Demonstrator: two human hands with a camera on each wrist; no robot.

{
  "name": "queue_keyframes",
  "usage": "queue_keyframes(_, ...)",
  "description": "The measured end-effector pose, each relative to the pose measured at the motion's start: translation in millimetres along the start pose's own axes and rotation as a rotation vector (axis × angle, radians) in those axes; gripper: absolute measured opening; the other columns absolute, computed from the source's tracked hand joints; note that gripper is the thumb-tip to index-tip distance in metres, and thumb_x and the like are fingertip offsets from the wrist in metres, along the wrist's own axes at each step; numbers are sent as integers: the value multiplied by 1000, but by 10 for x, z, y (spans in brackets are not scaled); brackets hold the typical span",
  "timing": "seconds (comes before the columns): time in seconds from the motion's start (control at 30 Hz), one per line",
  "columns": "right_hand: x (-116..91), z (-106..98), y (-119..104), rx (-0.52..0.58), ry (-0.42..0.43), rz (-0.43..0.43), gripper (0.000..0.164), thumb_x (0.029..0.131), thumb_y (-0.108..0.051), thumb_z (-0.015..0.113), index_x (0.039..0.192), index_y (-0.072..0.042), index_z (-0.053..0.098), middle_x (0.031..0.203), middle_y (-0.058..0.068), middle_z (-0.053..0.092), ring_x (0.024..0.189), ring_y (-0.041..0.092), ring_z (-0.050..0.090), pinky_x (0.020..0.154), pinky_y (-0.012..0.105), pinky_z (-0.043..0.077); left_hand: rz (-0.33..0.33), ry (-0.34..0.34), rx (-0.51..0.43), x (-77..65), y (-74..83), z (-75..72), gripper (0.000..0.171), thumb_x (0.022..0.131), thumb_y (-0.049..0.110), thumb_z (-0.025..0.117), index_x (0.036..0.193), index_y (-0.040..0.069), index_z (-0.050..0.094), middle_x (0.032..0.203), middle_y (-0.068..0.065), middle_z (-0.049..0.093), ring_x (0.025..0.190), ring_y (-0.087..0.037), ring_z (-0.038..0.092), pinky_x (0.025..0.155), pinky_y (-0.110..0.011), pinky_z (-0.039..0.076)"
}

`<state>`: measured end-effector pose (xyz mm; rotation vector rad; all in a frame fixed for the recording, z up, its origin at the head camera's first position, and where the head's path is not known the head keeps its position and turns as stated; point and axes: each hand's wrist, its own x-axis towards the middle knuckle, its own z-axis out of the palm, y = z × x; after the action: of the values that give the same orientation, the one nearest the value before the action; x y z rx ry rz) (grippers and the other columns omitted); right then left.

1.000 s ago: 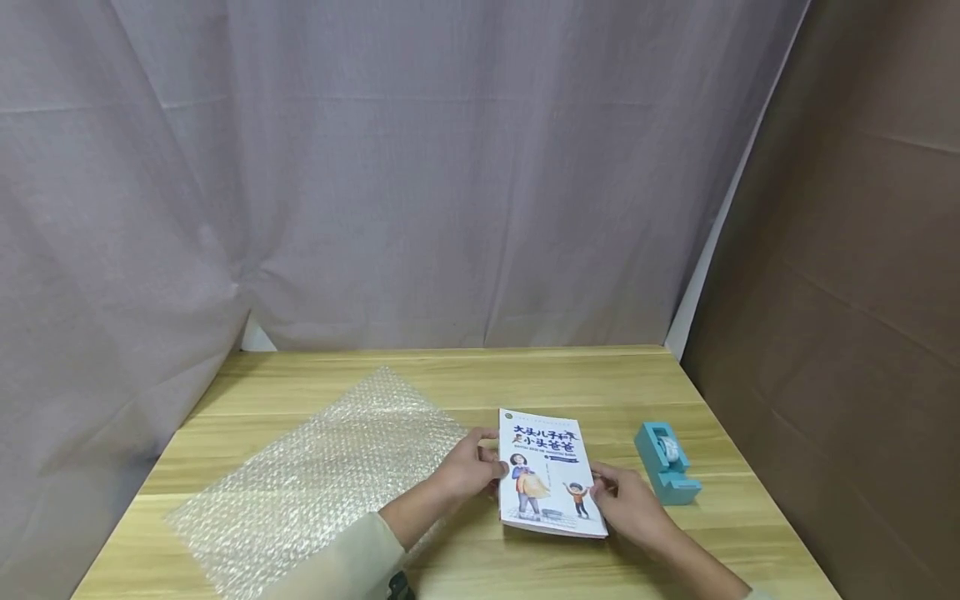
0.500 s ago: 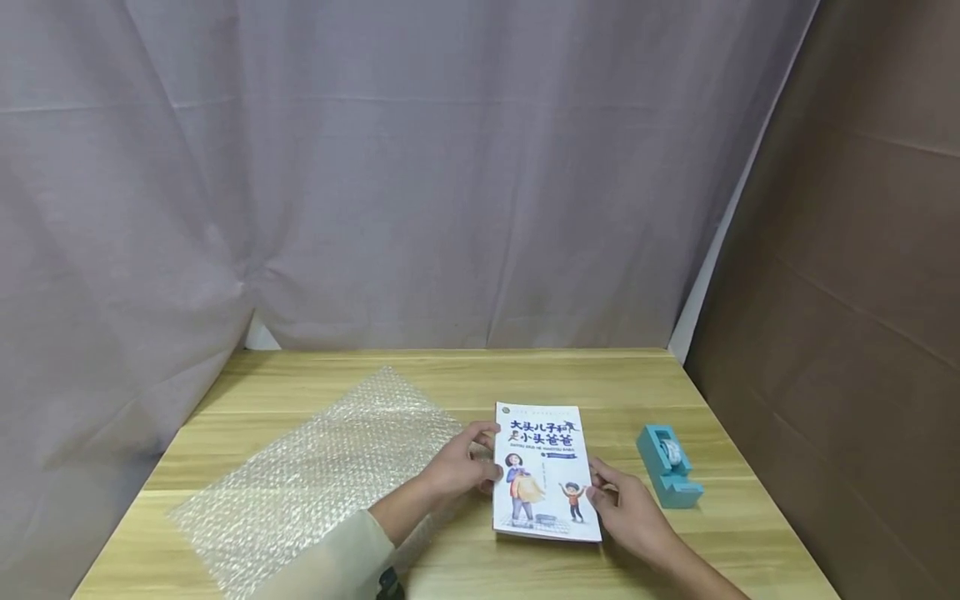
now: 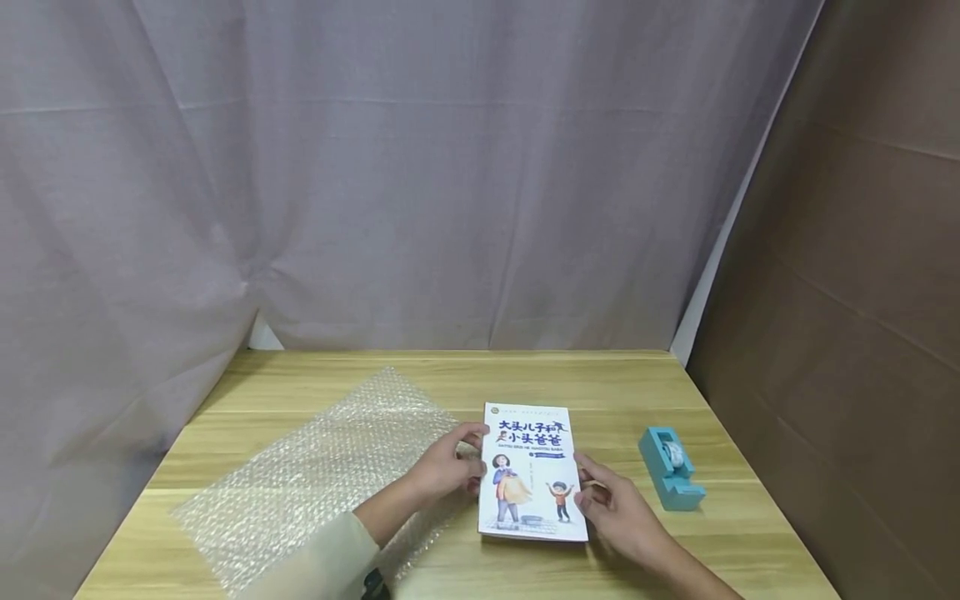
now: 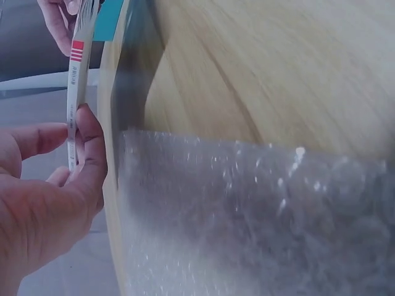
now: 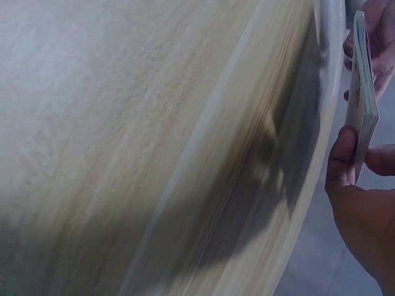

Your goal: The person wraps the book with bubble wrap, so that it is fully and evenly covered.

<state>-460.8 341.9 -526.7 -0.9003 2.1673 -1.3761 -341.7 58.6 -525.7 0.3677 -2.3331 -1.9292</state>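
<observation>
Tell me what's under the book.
The left hand and right hand curl fingers beneath the book. Below it, across a gap, the right wrist view shows the shaded wooden table. In the head view, the book hides its own underside and the wood beneath.

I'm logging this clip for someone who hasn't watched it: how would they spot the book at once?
Over the wooden table in the head view, look between the bubble wrap and the teal tape dispenser. There the left hand and right hand hold the book by opposite sides; it alone has drawn figures on white.
</observation>
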Motion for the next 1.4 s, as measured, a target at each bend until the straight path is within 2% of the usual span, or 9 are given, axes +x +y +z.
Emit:
queue_keyframes(0.23, 19, 51, -15, 28, -52, -112, 70, 98, 8, 66, 163, 15, 39, 131, 26, 63, 94, 6, 68, 81, 19, 61, 10, 10, -14, -71, 17, -109, 72, 90, -6, 70, 159, 2, 52, 138, -20, 57, 79, -21, 70, 75, -44, 70)
queue_keyframes(0.4, 32, 101, -44, 26, -66, -152, 72, 98, 6, 70, 161, 16, 39, 131, 26, 66, 95, 7, 68, 86, 19, 61, 4, 18, 1, -101, 2, -187, 70, 90, -6, 69, 158, 2, 53, 138, -21, 57, 77, -20, 70, 72, -43, 70)
queue_keyframes(0.67, 63, 184, -107, 32, -116, -154, 75, 99, 0, 72, 163, 14, 37, 133, 25, 63, 99, 9, 66, 87, 19, 61, -13, 41, 6, -174, 7, -325, 63, 92, -5, 69, 153, 2, 56, 135, -21, 59, 79, -21, 72, 70, -43, 70)
queue_keyframes(0.87, 95, 277, -136, 33, -133, -168, 79, 96, 3, 75, 164, 12, 37, 132, 26, 64, 99, 11, 68, 87, 20, 62, -34, 60, 11, -228, 7, -444, 59, 94, -4, 70, 151, 2, 58, 133, -21, 59, 84, -23, 73, 70, -43, 70)
queue_keyframes(1.07, 131, 369, -187, 37, -166, -206, 80, 95, 4, 75, 165, 13, 35, 134, 28, 63, 99, 12, 69, 89, 21, 63, -50, 79, 22, -287, -29, -556, 60, 94, -3, 70, 152, 4, 58, 133, -21, 58, 86, -25, 74, 71, -45, 71)
queue_keyframes(1.4, 208, 504, -238, 17, -207, -223, 83, 94, 5, 75, 165, 13, 34, 134, 26, 63, 99, 13, 68, 86, 22, 64, -72, 106, 45, -388, -64, -695, 64, 91, -2, 73, 152, 5, 58, 132, -21, 60, 85, -28, 76, 70, -45, 70)
